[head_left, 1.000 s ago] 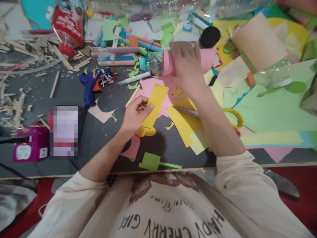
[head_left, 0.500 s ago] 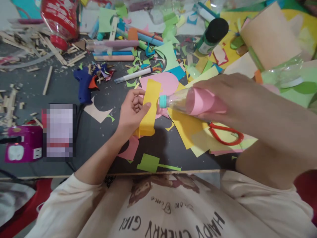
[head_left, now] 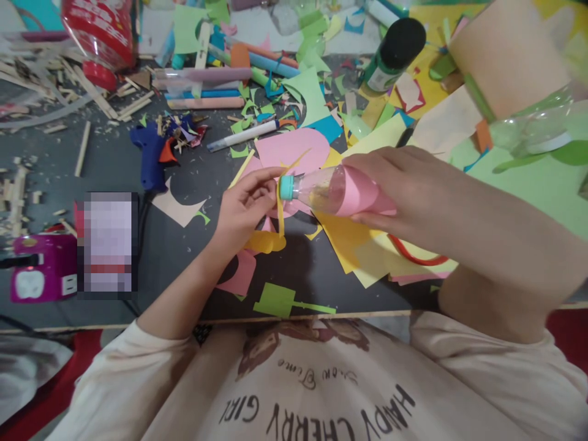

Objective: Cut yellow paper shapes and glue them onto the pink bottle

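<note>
My right hand (head_left: pixel 388 184) grips a clear plastic bottle (head_left: pixel 316 190) wrapped in pink paper (head_left: pixel 356 190). The bottle lies sideways in the air, its mint-green cap (head_left: pixel 287 187) pointing left. My left hand (head_left: pixel 252 199) is closed on a yellow paper strip (head_left: pixel 281 214), which is seen nearly edge-on right at the cap. Under that hand, a yellow piece with rounded edges (head_left: pixel 264 241) shows near the tabletop. Below the bottle lie pink paper (head_left: pixel 294 147) and yellow sheets (head_left: pixel 340 245). Red-handled scissors (head_left: pixel 420 254) sit partly hidden beneath my right forearm.
A blue glue gun (head_left: pixel 150 153) rests at the left, near a purple box with a plug (head_left: pixel 43 269). Behind are a red-labelled bottle (head_left: pixel 103 43), markers (head_left: pixel 243 135), a black-capped green bottle (head_left: pixel 395 55) and paper scraps. A green cutout (head_left: pixel 278 300) lies by the front edge.
My right hand has brought the bottle left, so its cap meets the yellow strip. The strip has turned from facing the camera to nearly edge-on in my left hand.
</note>
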A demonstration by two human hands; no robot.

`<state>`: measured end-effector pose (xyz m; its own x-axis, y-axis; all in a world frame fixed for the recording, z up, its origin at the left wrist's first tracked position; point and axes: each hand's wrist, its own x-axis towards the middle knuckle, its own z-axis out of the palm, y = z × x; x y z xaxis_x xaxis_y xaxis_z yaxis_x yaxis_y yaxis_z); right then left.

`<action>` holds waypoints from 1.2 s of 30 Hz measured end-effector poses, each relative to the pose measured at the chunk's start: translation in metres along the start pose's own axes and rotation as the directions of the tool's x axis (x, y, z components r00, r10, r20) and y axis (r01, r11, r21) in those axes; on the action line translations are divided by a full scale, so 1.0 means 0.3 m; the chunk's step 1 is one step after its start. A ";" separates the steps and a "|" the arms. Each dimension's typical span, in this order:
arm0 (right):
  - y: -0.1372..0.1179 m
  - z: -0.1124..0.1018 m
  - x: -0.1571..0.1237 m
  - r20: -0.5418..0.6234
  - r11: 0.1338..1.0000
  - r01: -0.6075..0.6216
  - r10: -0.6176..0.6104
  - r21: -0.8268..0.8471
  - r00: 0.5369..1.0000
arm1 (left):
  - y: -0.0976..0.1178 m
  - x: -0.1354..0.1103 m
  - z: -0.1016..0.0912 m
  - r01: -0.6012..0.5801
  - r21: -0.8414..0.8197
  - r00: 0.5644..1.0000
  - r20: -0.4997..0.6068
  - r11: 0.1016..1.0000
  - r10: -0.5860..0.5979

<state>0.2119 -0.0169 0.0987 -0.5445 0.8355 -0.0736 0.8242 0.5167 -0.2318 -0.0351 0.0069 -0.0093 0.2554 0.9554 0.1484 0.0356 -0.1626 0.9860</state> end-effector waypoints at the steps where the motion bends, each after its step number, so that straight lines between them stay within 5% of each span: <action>1: 0.009 0.002 0.001 0.009 1.000 0.010 -0.010 -0.014 1.000 | -0.004 0.002 -0.004 -0.024 -0.005 0.999 0.023 1.000 0.025; 13: 0.081 0.045 0.004 0.022 0.992 0.084 -0.086 0.089 0.996 | -0.027 0.020 -0.032 -0.262 0.134 0.962 0.114 0.956 0.248; 21: 0.028 0.034 0.007 0.052 0.996 0.034 -0.038 0.080 0.998 | -0.039 0.018 -0.050 -0.163 0.111 0.977 0.157 0.980 0.144; 28: 0.085 0.075 0.025 0.022 0.990 0.085 -0.088 0.113 0.996 | -0.034 0.019 -0.051 -0.156 0.033 0.980 0.130 0.987 0.150; 36: 0.047 0.049 0.019 0.044 0.996 0.058 -0.060 0.063 0.997 | -0.030 0.020 -0.052 -0.164 0.088 0.984 0.089 0.983 0.156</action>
<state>0.2183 -0.0076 0.0807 -0.5995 0.7938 -0.1018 0.7801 0.5512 -0.2960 -0.0490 0.0180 -0.0160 0.3430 0.8923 0.2934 0.0780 -0.3383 0.9378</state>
